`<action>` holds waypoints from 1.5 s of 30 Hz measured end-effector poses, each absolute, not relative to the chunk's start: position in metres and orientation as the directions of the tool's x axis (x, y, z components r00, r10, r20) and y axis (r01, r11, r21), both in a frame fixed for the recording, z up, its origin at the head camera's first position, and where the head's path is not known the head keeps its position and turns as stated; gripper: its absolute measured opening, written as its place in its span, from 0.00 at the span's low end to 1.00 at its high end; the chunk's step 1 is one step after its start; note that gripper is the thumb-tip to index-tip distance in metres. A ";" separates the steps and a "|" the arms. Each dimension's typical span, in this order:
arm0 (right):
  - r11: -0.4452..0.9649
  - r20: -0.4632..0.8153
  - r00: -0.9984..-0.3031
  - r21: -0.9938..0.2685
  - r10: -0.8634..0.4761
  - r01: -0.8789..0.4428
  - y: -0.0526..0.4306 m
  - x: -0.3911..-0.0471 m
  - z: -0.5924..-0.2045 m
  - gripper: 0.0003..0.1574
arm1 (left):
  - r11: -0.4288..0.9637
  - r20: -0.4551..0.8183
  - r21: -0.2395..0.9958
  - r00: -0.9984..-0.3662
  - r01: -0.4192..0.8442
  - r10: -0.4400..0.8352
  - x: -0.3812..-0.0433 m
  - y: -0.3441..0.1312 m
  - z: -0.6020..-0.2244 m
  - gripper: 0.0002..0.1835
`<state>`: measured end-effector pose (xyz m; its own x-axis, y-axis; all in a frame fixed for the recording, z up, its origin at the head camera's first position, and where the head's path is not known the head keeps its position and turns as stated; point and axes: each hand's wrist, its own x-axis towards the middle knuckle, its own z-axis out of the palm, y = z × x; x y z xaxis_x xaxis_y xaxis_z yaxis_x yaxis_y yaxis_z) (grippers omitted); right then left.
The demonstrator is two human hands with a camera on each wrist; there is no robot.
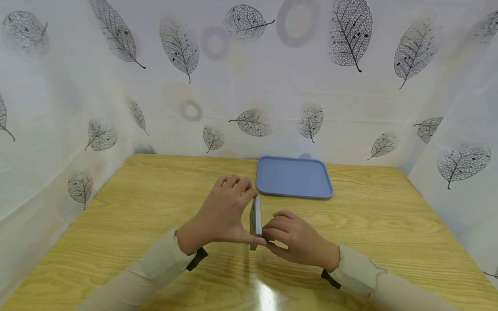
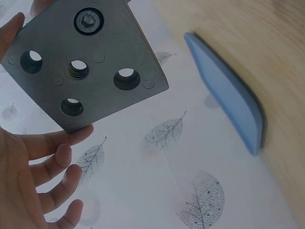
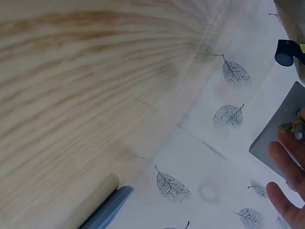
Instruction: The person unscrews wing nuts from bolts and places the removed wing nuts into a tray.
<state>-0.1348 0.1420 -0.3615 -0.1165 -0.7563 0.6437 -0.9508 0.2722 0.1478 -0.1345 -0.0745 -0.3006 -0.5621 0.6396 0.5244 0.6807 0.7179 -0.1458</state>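
Note:
My left hand [image 1: 223, 211] holds a grey metal plate [image 1: 255, 218] on edge above the table, thumb below and fingers on top. In the left wrist view the plate [image 2: 102, 59] shows several round holes, one of them threaded. A bolt [image 2: 88, 21] with a hexagonal centre sits in another hole. My right hand [image 1: 299, 239] is at the plate's right face, its fingers pinching a small metal part. In the right wrist view this small brass-and-silver part [image 3: 293, 126] is partly covered by the fingers, and its kind cannot be made out.
A blue tray [image 1: 293, 177] lies at the back of the wooden table [image 1: 175, 185], right of the middle. White curtains [image 1: 268, 86] with a leaf print stand behind the table and at both sides.

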 end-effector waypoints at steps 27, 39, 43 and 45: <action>0.361 0.625 -0.330 -0.082 -0.708 -0.929 0.145 -0.137 -0.360 0.18 | 0.731 0.509 -0.144 -0.584 0.667 0.632 -0.137 -0.075 -0.299 0.47; 0.316 0.639 -0.296 -0.086 -0.710 -0.945 0.145 -0.141 -0.366 0.16 | 0.734 0.506 -0.151 -0.586 0.662 0.633 -0.137 -0.076 -0.299 0.47; 0.299 0.686 -0.173 0.067 -0.706 -0.952 0.143 -0.140 -0.365 0.16 | 0.733 0.509 -0.146 -0.585 0.664 0.631 -0.137 -0.077 -0.300 0.47; 0.299 0.699 -0.088 0.186 -0.709 -0.936 0.143 -0.140 -0.365 0.15 | 0.733 0.512 -0.148 -0.583 0.664 0.632 -0.138 -0.076 -0.300 0.47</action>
